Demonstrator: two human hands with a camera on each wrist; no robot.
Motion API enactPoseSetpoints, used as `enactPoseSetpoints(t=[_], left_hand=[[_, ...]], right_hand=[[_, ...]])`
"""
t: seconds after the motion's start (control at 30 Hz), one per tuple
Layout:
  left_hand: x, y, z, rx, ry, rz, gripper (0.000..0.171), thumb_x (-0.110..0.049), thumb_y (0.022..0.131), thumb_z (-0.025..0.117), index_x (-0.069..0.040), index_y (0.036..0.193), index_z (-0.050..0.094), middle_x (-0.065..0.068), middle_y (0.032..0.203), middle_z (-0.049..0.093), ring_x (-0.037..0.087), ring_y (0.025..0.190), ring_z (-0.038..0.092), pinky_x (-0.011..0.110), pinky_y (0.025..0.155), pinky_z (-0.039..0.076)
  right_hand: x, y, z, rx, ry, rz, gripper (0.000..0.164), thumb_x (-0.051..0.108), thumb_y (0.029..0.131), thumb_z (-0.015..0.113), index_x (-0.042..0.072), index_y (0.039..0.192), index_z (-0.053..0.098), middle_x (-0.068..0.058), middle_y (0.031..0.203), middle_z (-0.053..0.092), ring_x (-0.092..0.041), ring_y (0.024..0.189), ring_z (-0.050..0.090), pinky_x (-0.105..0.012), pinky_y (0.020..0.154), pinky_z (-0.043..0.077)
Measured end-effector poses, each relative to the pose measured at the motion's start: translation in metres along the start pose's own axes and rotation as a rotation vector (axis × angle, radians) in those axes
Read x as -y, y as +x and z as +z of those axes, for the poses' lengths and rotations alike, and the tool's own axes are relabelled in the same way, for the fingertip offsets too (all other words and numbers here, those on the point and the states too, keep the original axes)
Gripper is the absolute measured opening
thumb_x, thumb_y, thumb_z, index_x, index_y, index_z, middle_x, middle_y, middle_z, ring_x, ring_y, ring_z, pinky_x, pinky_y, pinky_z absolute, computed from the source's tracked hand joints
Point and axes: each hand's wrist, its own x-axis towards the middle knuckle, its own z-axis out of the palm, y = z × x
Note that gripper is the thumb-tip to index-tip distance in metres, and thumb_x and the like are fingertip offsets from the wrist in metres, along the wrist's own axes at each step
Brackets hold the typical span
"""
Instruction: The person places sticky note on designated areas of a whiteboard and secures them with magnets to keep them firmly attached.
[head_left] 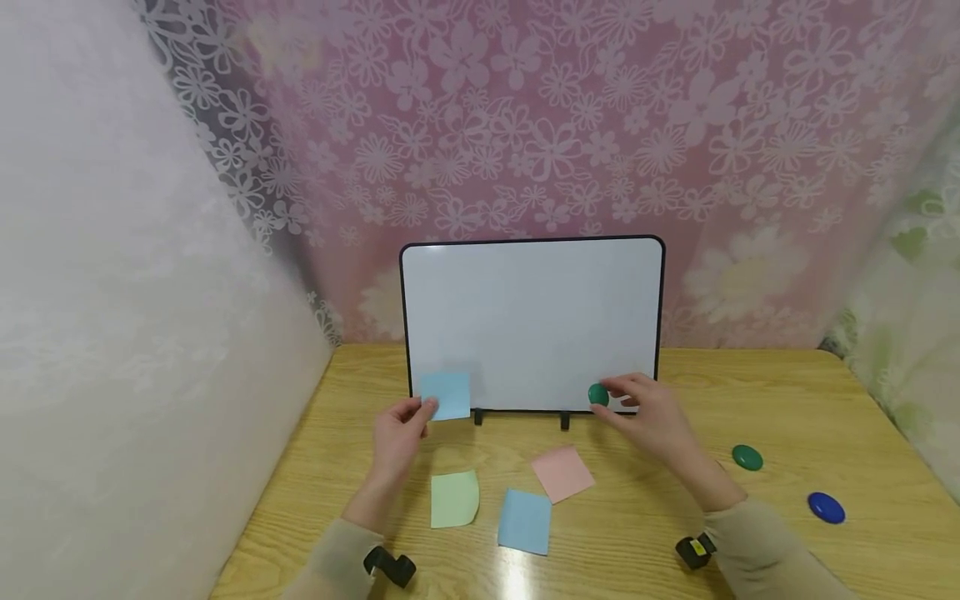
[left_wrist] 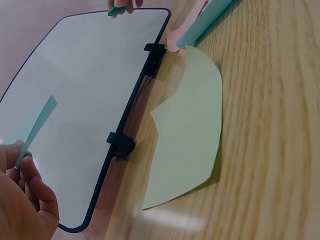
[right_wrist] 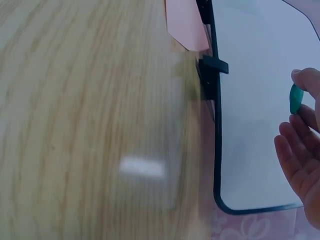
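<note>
My left hand pinches a blue sticky note by its lower left corner, in front of the whiteboard. In the left wrist view the held note appears nearly edge-on, between thumb and fingers. Near the board's lower right, my right hand holds a green round magnet between thumb and fingertips. The right wrist view shows that magnet pinched, with the other fingers loosely bent. Whether the note or the magnet touches the board, I cannot tell.
On the table lie a green note, another blue note and a pink note. To the right are a second green magnet and a blue magnet. Black feet support the board. A wall borders the left.
</note>
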Motion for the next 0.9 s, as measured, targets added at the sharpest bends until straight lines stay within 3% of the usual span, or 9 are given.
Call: enactPoseSetpoints(t=[0.27, 0.5, 0.7, 0.9], left_hand=[[-0.003, 0.000, 0.010, 0.003, -0.010, -0.004, 0.026, -0.022, 0.101, 0.079, 0.004, 0.107, 0.077, 0.014, 0.087, 0.064, 0.021, 0.069, 0.056, 0.035, 0.070, 0.052], [-0.002, 0.001, 0.025, -0.025, -0.008, -0.016, 0.035, -0.022, 0.101, 0.079, 0.006, 0.123, 0.074, 0.005, 0.095, 0.067, 0.021, 0.072, 0.059, 0.031, 0.067, 0.052], [-0.005, 0.002, 0.041, -0.015, -0.042, -0.006, 0.027, -0.024, 0.101, 0.079, 0.001, 0.109, 0.078, 0.003, 0.088, 0.065, 0.023, 0.071, 0.060, 0.038, 0.070, 0.054], [-0.001, 0.006, 0.047, -0.009, -0.061, -0.012, 0.024, -0.024, 0.100, 0.080, 0.000, 0.104, 0.078, 0.003, 0.083, 0.063, 0.022, 0.070, 0.057, 0.040, 0.073, 0.053]], right_hand=[[0.010, 0.006, 0.016, 0.073, 0.033, -0.065, 0.036, 0.011, 0.086, 0.092, 0.004, 0.119, 0.078, -0.004, 0.110, 0.070, -0.030, 0.099, 0.072, -0.046, 0.081, 0.064], [0.015, 0.012, 0.024, 0.061, 0.032, -0.092, 0.036, 0.012, 0.087, 0.092, 0.005, 0.119, 0.078, -0.005, 0.111, 0.071, -0.029, 0.098, 0.072, -0.046, 0.079, 0.064], [0.020, 0.017, 0.034, 0.051, 0.052, -0.110, 0.038, 0.014, 0.087, 0.092, 0.003, 0.121, 0.077, -0.008, 0.111, 0.071, -0.030, 0.098, 0.073, -0.046, 0.078, 0.065], [0.024, 0.021, 0.043, 0.032, 0.083, -0.093, 0.038, 0.017, 0.088, 0.091, 0.006, 0.122, 0.078, -0.005, 0.112, 0.071, -0.027, 0.099, 0.072, -0.046, 0.078, 0.065]])
